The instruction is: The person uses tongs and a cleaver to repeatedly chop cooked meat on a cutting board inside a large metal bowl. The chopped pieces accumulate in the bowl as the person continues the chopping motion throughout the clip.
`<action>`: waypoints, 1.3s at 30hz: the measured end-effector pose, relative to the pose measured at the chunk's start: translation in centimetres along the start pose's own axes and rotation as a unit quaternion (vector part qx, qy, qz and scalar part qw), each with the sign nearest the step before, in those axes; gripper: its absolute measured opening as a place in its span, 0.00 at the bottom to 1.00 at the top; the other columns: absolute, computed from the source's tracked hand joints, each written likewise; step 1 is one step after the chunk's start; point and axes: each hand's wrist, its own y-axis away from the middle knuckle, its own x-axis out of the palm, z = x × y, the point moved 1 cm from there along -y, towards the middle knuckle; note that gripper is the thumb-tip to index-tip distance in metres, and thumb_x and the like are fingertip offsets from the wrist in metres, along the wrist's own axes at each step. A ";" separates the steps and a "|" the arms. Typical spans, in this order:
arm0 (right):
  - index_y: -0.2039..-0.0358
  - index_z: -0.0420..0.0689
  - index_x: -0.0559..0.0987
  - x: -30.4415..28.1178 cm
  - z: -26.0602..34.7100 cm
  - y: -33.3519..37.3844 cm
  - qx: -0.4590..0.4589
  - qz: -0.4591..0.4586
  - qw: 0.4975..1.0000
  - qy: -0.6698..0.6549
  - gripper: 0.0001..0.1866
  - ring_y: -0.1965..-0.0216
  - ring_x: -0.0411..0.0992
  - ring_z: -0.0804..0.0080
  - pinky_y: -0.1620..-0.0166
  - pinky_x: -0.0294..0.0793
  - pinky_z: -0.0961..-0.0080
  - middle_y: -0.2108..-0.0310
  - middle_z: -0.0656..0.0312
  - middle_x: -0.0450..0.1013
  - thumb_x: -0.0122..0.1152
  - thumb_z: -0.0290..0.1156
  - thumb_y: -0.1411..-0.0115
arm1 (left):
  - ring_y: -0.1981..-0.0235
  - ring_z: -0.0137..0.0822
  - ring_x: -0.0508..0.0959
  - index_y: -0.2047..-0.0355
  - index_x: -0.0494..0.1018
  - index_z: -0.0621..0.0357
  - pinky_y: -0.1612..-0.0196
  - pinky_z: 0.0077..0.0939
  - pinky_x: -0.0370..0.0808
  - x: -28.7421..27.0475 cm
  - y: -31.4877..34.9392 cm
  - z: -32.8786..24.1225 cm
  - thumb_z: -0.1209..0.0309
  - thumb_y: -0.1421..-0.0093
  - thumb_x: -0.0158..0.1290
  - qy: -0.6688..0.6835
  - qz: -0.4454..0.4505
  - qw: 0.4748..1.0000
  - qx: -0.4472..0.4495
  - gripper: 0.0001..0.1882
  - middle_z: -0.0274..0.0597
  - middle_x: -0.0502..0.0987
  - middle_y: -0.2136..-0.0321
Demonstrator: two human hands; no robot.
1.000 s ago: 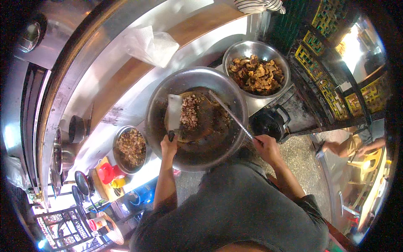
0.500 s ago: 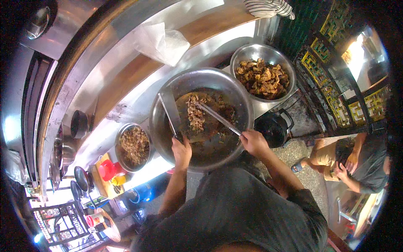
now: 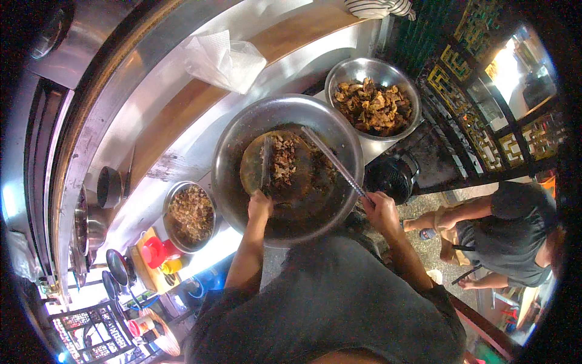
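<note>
Through the head camera I look down on a wide metal bowl (image 3: 294, 108) with a round chopping board (image 3: 250, 167) inside it, and the chopped meat (image 3: 284, 161) lies in a heap on that board, at about its middle. The left hand (image 3: 260, 205) has its fingers closed around the handle of a cleaver (image 3: 267, 159), whose blade I see nearly edge-on just beside the heap; the right hand (image 3: 382, 209) is curled tight on a long metal utensil (image 3: 333, 161) that slants over the bowl, its far end to the right of the heap. Whether that end touches the board I cannot tell. Just beyond, to the right, a second metal bowl (image 3: 365, 65) holds browned pieces (image 3: 373, 106); to the left, a smaller bowl (image 3: 168, 225) of chopped food stands near the pale counter's edge. A brown ledge (image 3: 160, 124) curves along the back, bent by my lens, with a crumpled plastic bag (image 3: 224, 60) on it and a striped cloth (image 3: 376, 7) farther right. At lower left I make out a red container (image 3: 155, 252) beside a yellow one (image 3: 171, 266). To the right, past a black pot (image 3: 388, 179), a co-worker in dark clothing (image 3: 515, 236) is on the speckled floor (image 3: 424, 246), below a yellow lattice (image 3: 482, 136).
</note>
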 end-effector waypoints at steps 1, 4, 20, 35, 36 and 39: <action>0.67 0.38 0.80 -0.1 -0.2 0.2 -0.003 0.007 1.000 0.007 0.07 0.68 0.74 0.46 0.65 0.74 0.59 0.70 0.47 0.75 0.63 0.29 0.42 | 0.61 0.67 0.78 0.58 0.66 0.66 0.57 0.56 0.75 0.2 -0.6 0.6 0.54 0.34 0.47 -0.056 0.013 0.997 0.056 0.23 0.70 0.78 0.66; 0.64 0.37 0.81 -0.5 -1.0 1.2 0.013 0.003 1.000 0.023 0.08 0.71 0.74 0.49 0.68 0.72 0.61 0.72 0.49 0.75 0.64 0.28 0.42 | 0.61 0.65 0.79 0.56 0.67 0.67 0.61 0.55 0.77 -3.6 3.3 -5.9 0.52 0.35 0.48 0.054 -0.034 0.998 -0.018 0.25 0.70 0.78 0.66; 0.67 0.40 0.81 -2.3 -3.2 -1.4 -0.049 0.040 0.998 0.015 0.07 0.71 0.74 0.49 0.67 0.73 0.61 0.72 0.48 0.74 0.63 0.30 0.42 | 0.62 0.63 0.80 0.53 0.68 0.69 0.58 0.53 0.78 -3.8 5.1 -7.4 0.53 0.34 0.45 -0.013 0.016 0.998 -0.066 0.26 0.65 0.79 0.64; 0.65 0.36 0.79 4.3 -4.3 -1.6 -0.151 0.152 0.967 0.136 0.13 0.67 0.74 0.44 0.65 0.72 0.52 0.71 0.47 0.75 0.60 0.35 0.39 | 0.72 0.53 0.82 0.58 0.68 0.67 0.73 0.48 0.79 -7.4 19.0 -6.3 0.58 0.41 0.54 -0.097 -0.034 0.994 -0.041 0.23 0.54 0.80 0.71; 0.65 0.36 0.79 4.7 -3.9 -0.9 -0.139 0.163 0.961 0.177 0.13 0.66 0.74 0.44 0.65 0.72 0.52 0.71 0.47 0.75 0.60 0.35 0.39 | 0.70 0.50 0.83 0.57 0.68 0.66 0.70 0.46 0.79 -7.0 20.1 -5.5 0.67 0.44 0.54 -0.102 -0.006 0.993 -0.054 0.18 0.50 0.80 0.70; 0.66 0.38 0.79 5.2 -1.1 -0.2 -0.114 0.147 0.947 0.261 0.12 0.65 0.75 0.44 0.63 0.73 0.52 0.70 0.47 0.76 0.61 0.36 0.40 | 0.65 0.53 0.82 0.55 0.68 0.65 0.65 0.48 0.79 -5.3 23.0 -2.6 0.64 0.42 0.55 -0.037 -0.021 0.998 -0.047 0.20 0.54 0.79 0.68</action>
